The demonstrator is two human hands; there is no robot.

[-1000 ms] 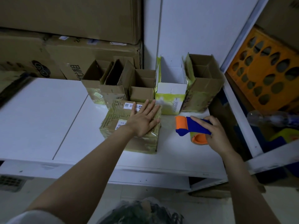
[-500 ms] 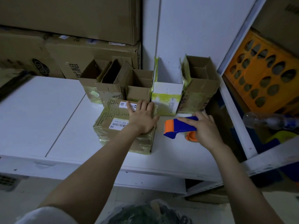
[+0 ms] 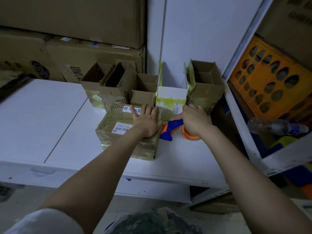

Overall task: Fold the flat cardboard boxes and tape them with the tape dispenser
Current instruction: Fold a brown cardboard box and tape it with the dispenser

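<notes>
Box [image 3: 116, 119] under flat left hand [image 3: 146, 123]; right hand [image 3: 195, 120] seemingly grips dispenser [image 3: 168, 130].

In dim light I see a white desk [image 3: 42, 115], with big brown cartons [image 3: 70, 19] stacked behind its far left edge, a plain white wall [image 3: 194, 31] behind its far right corner, a white shelf frame [image 3: 241, 44] holding an orange perforated crate [image 3: 270, 81] to its right, and pale floor [image 3: 30, 198] below its front.

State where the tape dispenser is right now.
In the head view, the tape dispenser sits right of centre on the white table, gripped by the right hand, beside the taped box under the left hand.
</notes>
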